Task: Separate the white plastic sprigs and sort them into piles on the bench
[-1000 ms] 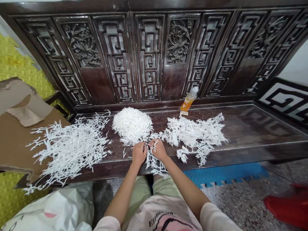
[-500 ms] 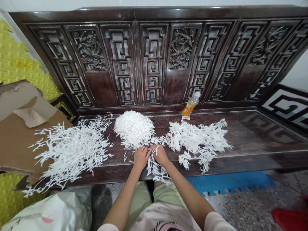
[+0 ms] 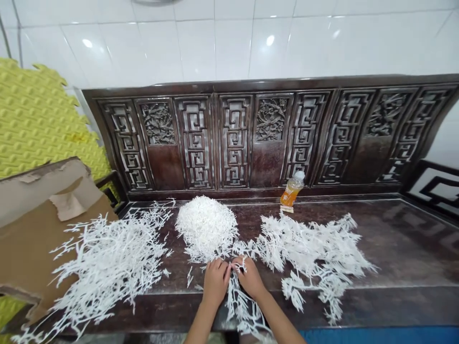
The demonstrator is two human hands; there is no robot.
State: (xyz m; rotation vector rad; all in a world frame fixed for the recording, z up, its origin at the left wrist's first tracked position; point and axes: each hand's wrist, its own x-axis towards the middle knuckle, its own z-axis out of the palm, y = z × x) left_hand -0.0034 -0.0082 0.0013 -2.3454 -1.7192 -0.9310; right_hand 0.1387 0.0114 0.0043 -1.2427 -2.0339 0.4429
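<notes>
My left hand (image 3: 215,282) and my right hand (image 3: 250,278) meet at the front edge of a dark carved wooden bench (image 3: 394,248). Both are closed on a white branched plastic frame (image 3: 239,306) that hangs down between them over the edge. Just beyond my fingers lies a rounded heap of small white plastic pieces (image 3: 206,227). To the right spreads a pile of white branched frames with pieces attached (image 3: 308,251). To the left lies a loose pile of bare white branched frames (image 3: 107,263).
An orange drink bottle (image 3: 292,191) leans against the bench back. Torn brown cardboard (image 3: 32,224) covers the left end. Yellow foam mats (image 3: 39,119) stand at the left against a white tiled wall (image 3: 251,38).
The view has tilted upward, showing the tiled wall and less of my lap. My hands stay together on the same white frame at the bench edge.
</notes>
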